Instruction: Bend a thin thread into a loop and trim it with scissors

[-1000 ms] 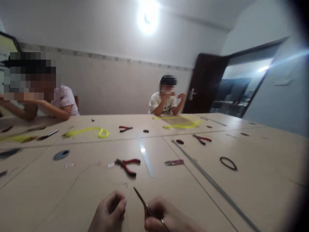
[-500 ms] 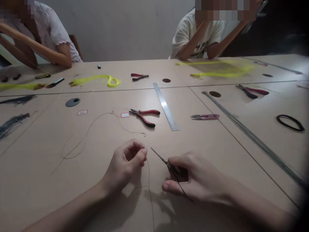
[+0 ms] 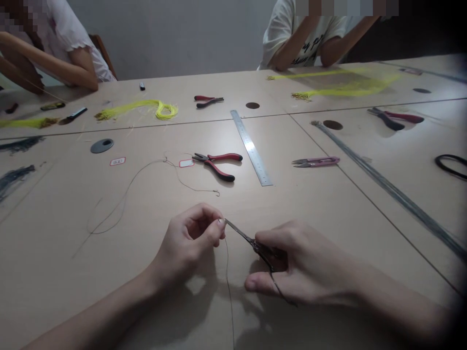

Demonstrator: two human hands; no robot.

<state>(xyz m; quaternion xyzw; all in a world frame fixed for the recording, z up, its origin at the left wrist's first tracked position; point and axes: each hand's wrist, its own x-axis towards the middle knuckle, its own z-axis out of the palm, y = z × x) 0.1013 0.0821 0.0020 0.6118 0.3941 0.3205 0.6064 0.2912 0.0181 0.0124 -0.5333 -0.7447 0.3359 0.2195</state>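
My left hand (image 3: 195, 238) pinches a thin dark line (image 3: 228, 282) between thumb and fingertips, and the line hangs down toward the near edge of the view. In my right hand (image 3: 292, 260) is a small pair of dark scissors (image 3: 255, 244), with thumb and fingers round its handles. The scissor tips touch or nearly touch my left fingertips. Beyond my hands lies a curved thin line with a small hook (image 3: 216, 193) at its end. Red-and-black pliers (image 3: 219, 165) rest behind it, left of a steel ruler (image 3: 251, 148).
Pink-handled snips (image 3: 315, 162) and a long grey bundle of line (image 3: 390, 187) lie to the right. Yellow bundles (image 3: 127, 109) are on the far part of the table (image 3: 153, 311). Two people sit across, their arms on the tabletop.
The scissor tips have moved left, up to my left fingertips, and the blades look closer together. The whole view has shifted slightly, with the tabletop items appearing higher.
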